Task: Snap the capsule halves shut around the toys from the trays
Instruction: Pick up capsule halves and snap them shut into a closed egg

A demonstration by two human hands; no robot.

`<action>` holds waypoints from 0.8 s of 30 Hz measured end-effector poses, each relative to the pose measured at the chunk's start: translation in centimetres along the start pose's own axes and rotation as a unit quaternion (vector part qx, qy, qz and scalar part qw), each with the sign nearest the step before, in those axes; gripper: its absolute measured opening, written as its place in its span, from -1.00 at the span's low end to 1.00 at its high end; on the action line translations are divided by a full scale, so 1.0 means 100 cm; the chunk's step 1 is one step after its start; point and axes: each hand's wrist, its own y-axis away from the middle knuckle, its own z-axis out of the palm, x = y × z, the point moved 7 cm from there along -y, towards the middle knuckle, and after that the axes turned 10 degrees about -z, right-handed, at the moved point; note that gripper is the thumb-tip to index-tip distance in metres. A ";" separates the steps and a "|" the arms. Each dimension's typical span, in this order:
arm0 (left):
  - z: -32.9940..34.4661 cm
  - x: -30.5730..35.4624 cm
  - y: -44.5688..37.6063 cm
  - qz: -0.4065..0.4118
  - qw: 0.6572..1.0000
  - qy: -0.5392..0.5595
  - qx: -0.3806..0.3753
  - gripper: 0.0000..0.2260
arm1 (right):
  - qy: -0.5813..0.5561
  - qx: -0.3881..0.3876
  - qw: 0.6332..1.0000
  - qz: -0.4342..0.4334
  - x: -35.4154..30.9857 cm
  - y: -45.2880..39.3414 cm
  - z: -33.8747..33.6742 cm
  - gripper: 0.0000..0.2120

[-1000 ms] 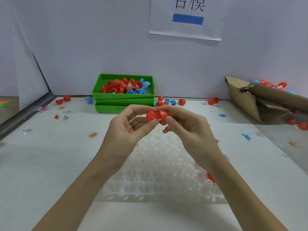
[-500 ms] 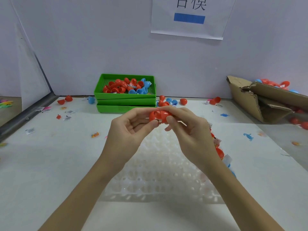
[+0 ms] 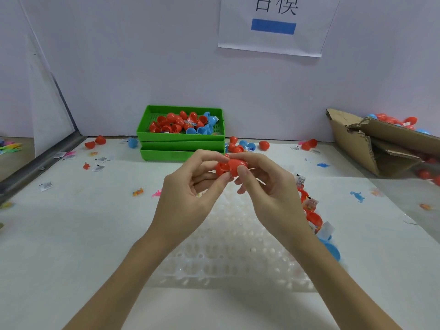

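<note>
The left hand (image 3: pixel 190 194) and right hand (image 3: pixel 269 191) both pinch one red capsule (image 3: pixel 229 166) in their curled fingers, its halves a little apart.

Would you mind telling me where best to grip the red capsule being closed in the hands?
Grip the red capsule on its two domed ends, one from each side, as the left hand and right hand do: its seam runs between them, so inward pressure should close it.

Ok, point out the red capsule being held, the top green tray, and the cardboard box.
red capsule (image 3: pixel 232 167): head view, on its right-hand half between the fingertips.
top green tray (image 3: pixel 181 136): head view, on its front wall.
cardboard box (image 3: pixel 352 139): head view, on its left outer side.
</note>
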 end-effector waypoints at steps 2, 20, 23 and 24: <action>-0.002 0.002 0.001 0.015 0.999 -0.033 0.021 -0.81 | 0.000 -0.004 1.000 0.006 0.000 0.000 0.000 -0.79; -0.003 0.010 0.004 0.059 0.993 -0.086 0.059 -0.93 | -0.074 0.017 0.995 0.064 0.004 0.002 0.004 -0.84; -0.003 0.009 0.004 0.059 0.994 -0.078 0.048 -0.90 | -0.033 0.009 0.999 0.029 -0.001 0.002 0.005 -0.86; -0.002 0.008 0.004 0.060 0.995 -0.074 0.043 -0.87 | -0.023 0.007 0.999 0.021 -0.001 0.002 0.005 -0.85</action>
